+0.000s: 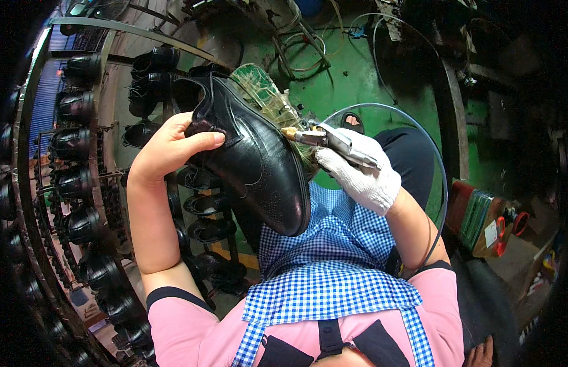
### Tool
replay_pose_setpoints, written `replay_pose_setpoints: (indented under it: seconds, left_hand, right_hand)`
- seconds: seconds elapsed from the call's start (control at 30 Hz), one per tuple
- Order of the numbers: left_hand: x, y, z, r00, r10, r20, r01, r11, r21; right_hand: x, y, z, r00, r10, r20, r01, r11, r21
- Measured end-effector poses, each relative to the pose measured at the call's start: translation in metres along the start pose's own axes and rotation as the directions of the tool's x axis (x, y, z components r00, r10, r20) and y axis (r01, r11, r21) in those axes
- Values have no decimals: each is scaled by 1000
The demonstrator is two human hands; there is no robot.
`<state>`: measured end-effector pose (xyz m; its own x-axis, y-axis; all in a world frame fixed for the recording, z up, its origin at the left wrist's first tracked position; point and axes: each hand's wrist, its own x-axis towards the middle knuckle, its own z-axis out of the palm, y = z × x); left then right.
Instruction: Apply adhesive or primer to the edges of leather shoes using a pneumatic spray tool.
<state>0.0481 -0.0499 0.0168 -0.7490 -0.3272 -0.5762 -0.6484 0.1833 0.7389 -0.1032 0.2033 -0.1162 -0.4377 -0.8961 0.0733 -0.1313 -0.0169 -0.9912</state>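
Note:
A black leather dress shoe [253, 174] with punched patterns hangs in front of me, toe toward my apron. My bare left hand [177, 147] grips it at its opening, thumb over the lacing part. My right hand [366, 168], in a white knitted glove with dark fingertips, is closed around a silver metal spray gun [336, 142] with a brass nozzle. That nozzle is close to the shoe's right side; whether they touch I cannot tell. A clear bluish hose [440, 159] curves from the gun down past my right forearm. Behind the shoe stands something wrapped in clear, wrinkled film [268, 98].
At the left stand metal racks [27, 134] filled with black shoes [76, 144]. More shoes [207, 205] sit below my left arm. The floor [388, 101] is green. On the right, a box [479, 214] holds red-handled scissors [501, 235]. A metal-legged stand [296, 40] is ahead.

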Motion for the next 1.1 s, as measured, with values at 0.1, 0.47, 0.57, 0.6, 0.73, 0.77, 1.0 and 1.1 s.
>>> replay_pose_setpoints:
  seconds: [0.1, 0.47, 0.57, 0.6, 0.73, 0.77, 1.0, 1.1]
  left_hand:
    - [-5, 1, 0, 1000, 16, -14, -16, 1000, -7]
    - [-4, 0, 7, 995, -26, -101, 25, 1000, -14]
    - [-6, 0, 9, 993, -39, -115, 35, 999, -35]
    - [-7, 0, 10, 992, -37, -120, 33, 999, -37]
    - [-5, -4, 7, 987, -57, -148, 55, 998, -19]
    - [-4, -6, 6, 984, -54, -168, 52, 998, -19]
    - [2, 5, 8, 982, -47, -180, 45, 999, -12]
    - [-10, 9, 13, 980, 20, -197, -16, 1000, 21]
  right_hand:
    - [2, -6, -1, 998, -62, -18, 61, 998, -34]
    - [-22, -22, -13, 994, -106, 0, 102, 958, -270]
    - [-34, -27, -18, 994, -97, 40, 105, 940, -325]
    - [-39, -29, -18, 994, -104, 38, 110, 948, -299]
    - [-57, -32, -21, 994, -80, 68, 97, 948, -304]
    - [-62, -34, -22, 995, -45, 95, 73, 943, -324]
    - [-89, -44, -33, 995, -95, 11, 96, 981, -166]
    - [-87, -37, -41, 973, 5, -232, -48, 982, -182]
